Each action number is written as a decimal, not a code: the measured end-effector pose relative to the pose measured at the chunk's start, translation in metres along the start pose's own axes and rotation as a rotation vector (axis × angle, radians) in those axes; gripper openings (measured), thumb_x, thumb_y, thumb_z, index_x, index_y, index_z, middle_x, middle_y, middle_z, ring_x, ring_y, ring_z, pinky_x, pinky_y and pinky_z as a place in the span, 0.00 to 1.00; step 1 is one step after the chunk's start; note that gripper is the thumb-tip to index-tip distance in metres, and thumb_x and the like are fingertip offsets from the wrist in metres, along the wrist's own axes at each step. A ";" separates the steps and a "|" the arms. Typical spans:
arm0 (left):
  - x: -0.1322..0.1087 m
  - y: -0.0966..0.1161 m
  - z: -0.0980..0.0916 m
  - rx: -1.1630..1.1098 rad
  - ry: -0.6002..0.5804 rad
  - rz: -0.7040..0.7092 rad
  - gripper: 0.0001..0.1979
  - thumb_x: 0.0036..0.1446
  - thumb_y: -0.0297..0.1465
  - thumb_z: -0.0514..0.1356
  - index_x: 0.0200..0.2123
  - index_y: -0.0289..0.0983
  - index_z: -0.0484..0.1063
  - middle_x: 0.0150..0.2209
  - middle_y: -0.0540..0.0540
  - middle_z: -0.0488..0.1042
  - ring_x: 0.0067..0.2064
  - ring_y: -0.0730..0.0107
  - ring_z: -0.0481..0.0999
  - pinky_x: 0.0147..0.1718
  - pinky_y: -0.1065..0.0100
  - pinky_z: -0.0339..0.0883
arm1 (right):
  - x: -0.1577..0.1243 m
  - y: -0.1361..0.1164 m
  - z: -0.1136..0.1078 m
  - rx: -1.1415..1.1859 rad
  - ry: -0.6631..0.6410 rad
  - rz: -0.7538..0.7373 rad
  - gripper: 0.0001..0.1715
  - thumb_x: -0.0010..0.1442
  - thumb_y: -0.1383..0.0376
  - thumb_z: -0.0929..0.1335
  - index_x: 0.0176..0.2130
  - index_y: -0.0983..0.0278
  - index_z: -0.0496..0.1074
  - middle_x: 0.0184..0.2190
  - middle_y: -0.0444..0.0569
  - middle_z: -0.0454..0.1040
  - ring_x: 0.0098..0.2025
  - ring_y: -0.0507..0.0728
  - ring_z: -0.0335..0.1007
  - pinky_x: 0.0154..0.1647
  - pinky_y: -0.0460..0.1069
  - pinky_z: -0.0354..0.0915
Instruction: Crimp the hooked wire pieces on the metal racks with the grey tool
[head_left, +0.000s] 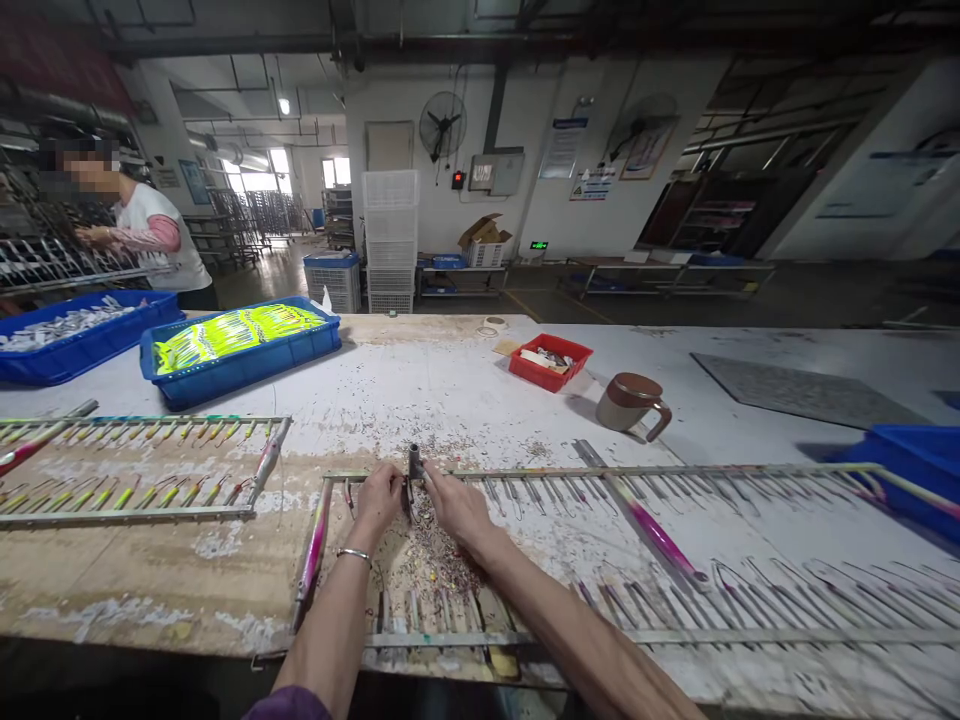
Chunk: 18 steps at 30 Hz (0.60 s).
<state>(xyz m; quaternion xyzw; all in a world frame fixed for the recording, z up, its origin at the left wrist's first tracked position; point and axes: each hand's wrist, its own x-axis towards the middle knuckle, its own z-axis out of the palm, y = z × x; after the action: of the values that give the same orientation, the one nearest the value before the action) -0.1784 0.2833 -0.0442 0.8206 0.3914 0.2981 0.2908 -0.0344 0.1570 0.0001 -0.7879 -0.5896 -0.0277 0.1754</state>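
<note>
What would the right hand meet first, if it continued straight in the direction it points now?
Probably the short upright metal tube, just ahead of the right hand; depth is unclear, so the two may already be touching.

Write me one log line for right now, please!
left hand: at far rack rail | right hand: beside upright metal tube | mug: on table | blue tray: holds yellow pieces

Purple sleeve; slim silver bangle
</note>
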 end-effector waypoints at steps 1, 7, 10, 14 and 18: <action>0.000 0.000 0.000 -0.001 0.001 0.004 0.08 0.65 0.23 0.58 0.35 0.38 0.75 0.34 0.47 0.78 0.37 0.66 0.75 0.38 0.67 0.62 | 0.000 0.000 -0.001 0.009 -0.002 0.008 0.28 0.79 0.59 0.57 0.71 0.57 0.69 0.40 0.54 0.84 0.35 0.57 0.79 0.34 0.48 0.69; -0.001 0.002 -0.001 -0.015 0.003 0.028 0.08 0.65 0.23 0.57 0.34 0.38 0.74 0.34 0.48 0.77 0.37 0.66 0.75 0.38 0.67 0.62 | -0.002 0.008 -0.001 0.023 0.111 0.007 0.30 0.80 0.61 0.54 0.72 0.64 0.68 0.43 0.58 0.84 0.37 0.58 0.80 0.36 0.48 0.71; -0.001 0.002 -0.002 -0.022 -0.002 0.033 0.08 0.66 0.25 0.56 0.33 0.38 0.72 0.33 0.48 0.76 0.35 0.66 0.74 0.36 0.68 0.62 | -0.003 0.010 -0.003 -0.023 -0.029 0.009 0.27 0.79 0.61 0.58 0.70 0.61 0.71 0.38 0.54 0.85 0.33 0.57 0.79 0.31 0.47 0.67; -0.001 0.002 -0.003 -0.024 -0.004 0.018 0.08 0.65 0.24 0.56 0.34 0.38 0.73 0.34 0.47 0.77 0.36 0.65 0.75 0.36 0.67 0.62 | -0.004 0.009 -0.005 0.001 0.181 -0.032 0.30 0.80 0.60 0.55 0.73 0.63 0.67 0.45 0.57 0.84 0.39 0.57 0.80 0.35 0.46 0.68; -0.001 0.003 -0.003 -0.019 -0.008 0.008 0.08 0.66 0.25 0.56 0.34 0.38 0.73 0.34 0.47 0.77 0.35 0.66 0.75 0.36 0.67 0.63 | -0.006 0.008 -0.002 -0.022 0.042 -0.026 0.30 0.79 0.62 0.55 0.71 0.62 0.70 0.36 0.54 0.83 0.30 0.56 0.76 0.29 0.47 0.65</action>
<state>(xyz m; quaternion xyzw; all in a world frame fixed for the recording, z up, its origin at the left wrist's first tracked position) -0.1796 0.2816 -0.0405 0.8206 0.3840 0.2997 0.2990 -0.0284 0.1489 -0.0020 -0.7813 -0.5956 -0.0527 0.1787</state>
